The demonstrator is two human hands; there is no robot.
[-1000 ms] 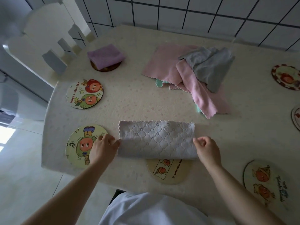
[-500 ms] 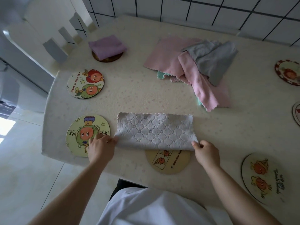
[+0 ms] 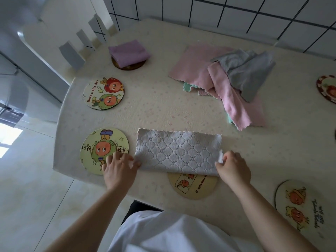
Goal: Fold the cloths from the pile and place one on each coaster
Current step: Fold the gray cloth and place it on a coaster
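Observation:
A grey quilted cloth [image 3: 177, 151], folded in half, lies on the table's near side and covers the top of a beige coaster [image 3: 193, 186]. My left hand [image 3: 119, 169] pinches its near left corner. My right hand [image 3: 232, 167] pinches its near right corner. The pile [image 3: 225, 77] of pink, grey and mint cloths lies at the back right. A folded purple cloth [image 3: 129, 52] rests on a brown coaster [image 3: 130, 67] at the back left.
Bare cartoon coasters sit around the table [image 3: 154, 106]: one at the left [image 3: 104, 93], one by my left hand [image 3: 101, 148], one at the near right [image 3: 301, 206], one at the far right edge [image 3: 328, 88]. A white chair [image 3: 60, 35] stands at the back left.
Both hands have kept their pinch on the cloth's near corners. My right hand has lifted its corner slightly, so a white edge shows. The view has shifted and come closer.

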